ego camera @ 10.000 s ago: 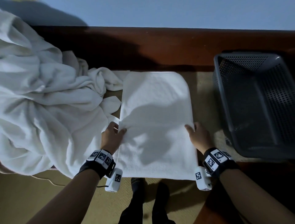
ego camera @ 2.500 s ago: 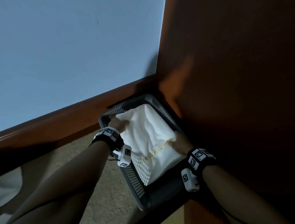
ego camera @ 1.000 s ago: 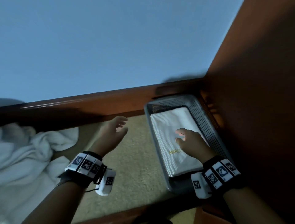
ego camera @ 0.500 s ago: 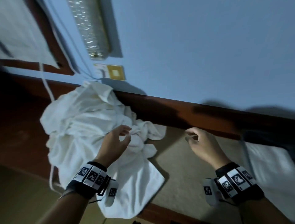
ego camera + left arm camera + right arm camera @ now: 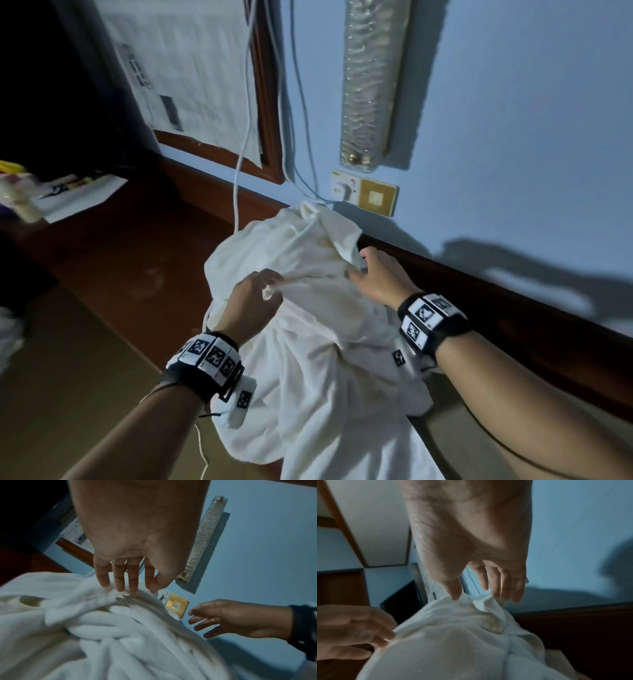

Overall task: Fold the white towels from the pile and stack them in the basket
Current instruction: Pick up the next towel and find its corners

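Note:
The pile of crumpled white towels (image 5: 308, 342) fills the middle of the head view and lies against a blue wall. My left hand (image 5: 263, 291) is on its near left top. In the left wrist view that hand (image 5: 128, 588) has straight fingers, tips touching a raised fold of the pile (image 5: 120, 628). My right hand (image 5: 363, 270) reaches over the pile's far right top. In the right wrist view it (image 5: 479, 595) is spread, thumb and fingertips at a small flap of the towels (image 5: 453, 642). Neither hand grips cloth. The basket is out of view.
A dark wooden ledge (image 5: 513, 308) runs along the wall behind the pile. A brass wall plate (image 5: 376, 197), hanging cables (image 5: 239, 171) and a long wall lamp (image 5: 370, 85) are above it. Papers (image 5: 78, 195) lie on the wood at far left. Beige matting (image 5: 68, 377) lies near left.
After a folded towel went into the basket, my view swung left onto the pile. Both hands moved from above the mat onto the top of the pile.

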{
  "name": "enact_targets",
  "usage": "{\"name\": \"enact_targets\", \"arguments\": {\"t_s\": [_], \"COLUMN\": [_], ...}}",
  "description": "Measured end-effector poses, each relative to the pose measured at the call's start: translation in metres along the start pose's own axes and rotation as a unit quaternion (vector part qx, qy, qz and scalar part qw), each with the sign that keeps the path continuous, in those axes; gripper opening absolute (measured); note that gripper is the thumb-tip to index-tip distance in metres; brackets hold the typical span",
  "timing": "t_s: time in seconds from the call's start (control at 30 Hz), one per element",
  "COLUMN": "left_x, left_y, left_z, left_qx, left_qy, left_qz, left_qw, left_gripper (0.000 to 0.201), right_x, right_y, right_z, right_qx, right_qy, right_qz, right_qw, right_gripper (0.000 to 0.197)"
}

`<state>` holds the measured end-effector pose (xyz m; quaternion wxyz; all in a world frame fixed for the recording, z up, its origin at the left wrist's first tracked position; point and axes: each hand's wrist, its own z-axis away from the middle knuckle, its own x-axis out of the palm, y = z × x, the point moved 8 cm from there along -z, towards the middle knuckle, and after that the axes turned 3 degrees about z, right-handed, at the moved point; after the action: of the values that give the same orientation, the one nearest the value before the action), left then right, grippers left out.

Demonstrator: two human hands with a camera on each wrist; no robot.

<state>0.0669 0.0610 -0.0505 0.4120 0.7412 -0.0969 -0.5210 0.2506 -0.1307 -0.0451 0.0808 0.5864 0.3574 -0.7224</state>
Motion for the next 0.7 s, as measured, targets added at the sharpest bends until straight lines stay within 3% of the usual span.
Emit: {"name": "enact_targets", "arguments": {"t_s": [0.1, 0.17, 0.23, 0.33, 0.43, 0.57, 0.63, 0.7], "left_x": [-0.012, -0.018, -0.026, -0.038, -0.032, -0.002, 0.019, 0.037], "left_y": [-0.009, -0.011, -0.012, -0.007, 0.007, 0.055, 0.081, 0.096], "left_z": [-0.015, -0.024, -0.031, -0.043, -0.060, -0.084, -0.089, -0.089], "left_qx": [0.005, 0.013, 0.020, 0.033, 0.036, 0.060, 0.091, 0.107], "left_qy": [-0.001, 0.001, 0.009, 0.025, 0.007, -0.035, -0.065, -0.086], "left_qz": [-0.006, -0.020, -0.035, -0.050, -0.063, -0.046, -0.076, -0.121], "left_qw": [1.000, 1.000, 0.999, 0.998, 0.997, 0.997, 0.991, 0.983], "left_gripper": [0.026, 0.029, 0.031, 0.044, 0.086, 0.135, 0.139, 0.126], "right_x": [0.029, 0.040, 0.032, -0.009, -0.071, -0.182, -0.238, -0.290], "right_y": [0.003, 0.009, 0.011, -0.001, -0.013, -0.032, -0.031, -0.019], "right_z": [-0.045, -0.066, -0.079, -0.071, -0.038, 0.046, 0.097, 0.147], "right_qx": [0.082, 0.122, 0.137, 0.106, 0.043, -0.105, -0.129, -0.125], "right_qy": [-0.034, -0.030, 0.023, 0.106, 0.159, 0.263, 0.322, 0.379], "right_qz": [-0.055, -0.100, -0.147, -0.239, -0.260, -0.189, -0.151, -0.132], "right_qw": [0.995, 0.987, 0.979, 0.959, 0.951, 0.940, 0.926, 0.907], "right_gripper": [0.071, 0.055, 0.038, 0.044, 0.037, 0.020, 0.020, 0.023]}}
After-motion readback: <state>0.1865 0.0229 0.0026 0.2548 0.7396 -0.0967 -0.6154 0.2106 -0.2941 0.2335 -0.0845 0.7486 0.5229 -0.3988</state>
